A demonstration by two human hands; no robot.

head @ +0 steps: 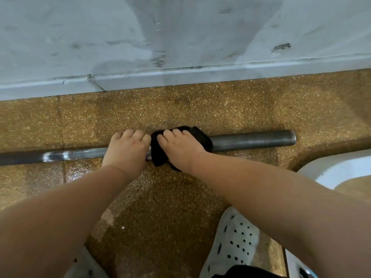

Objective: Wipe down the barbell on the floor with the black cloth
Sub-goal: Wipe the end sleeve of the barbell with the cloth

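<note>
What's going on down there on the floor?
A person is bent over a barbell that lies on the speckled brown floor beside a grey wall. Their left hand grips the bare bar to steady it. Right beside it, their right hand holds a black cloth wrapped over the bar, in the middle of wiping it. A white perforated shoe shows below.
</note>
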